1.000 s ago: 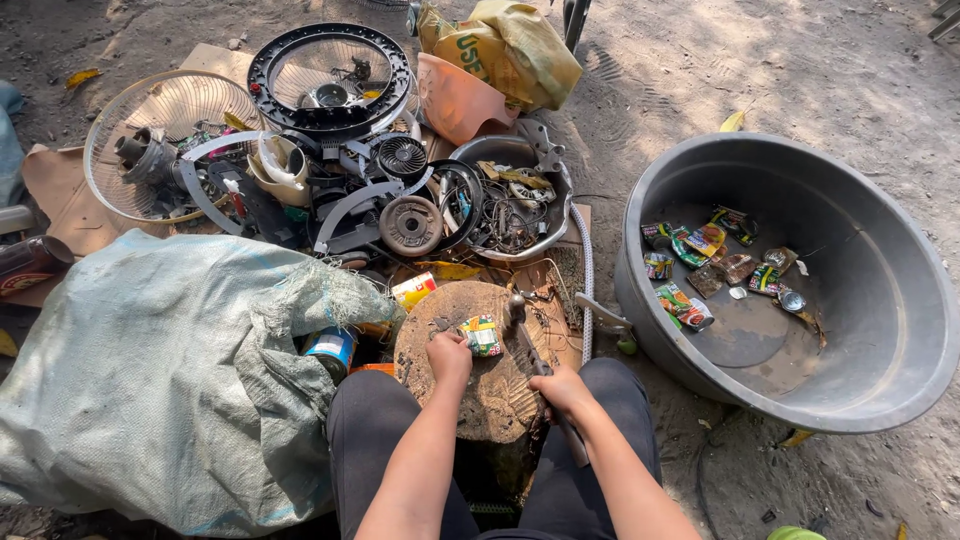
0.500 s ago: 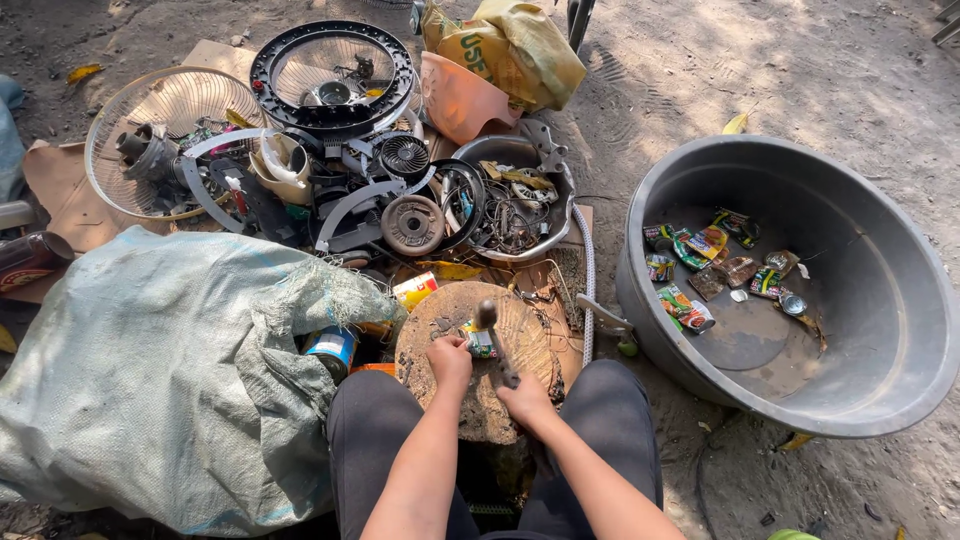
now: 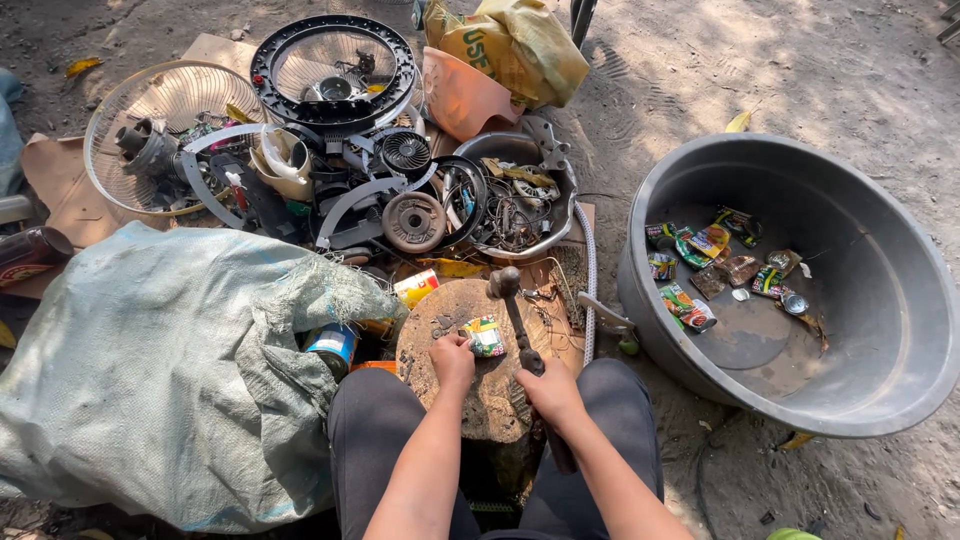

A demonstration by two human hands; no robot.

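Left hand (image 3: pixel 452 357) pinches small light can (image 3: pixel 486 336), thin, crushable; right hand (image 3: pixel 548 388) grips heavy hammer (image 3: pixel 517 318) handle.

Head camera, steep downward view, close range

1. Two bare forearms rise from the bottom edge of the frame, with no sleeves, watch or gloves.
2. The left hand (image 3: pixel 453 357) and right hand (image 3: pixel 551 390) are ungloved.
3. Dark charcoal trousers (image 3: pixel 375 430) cover both thighs at lower centre.
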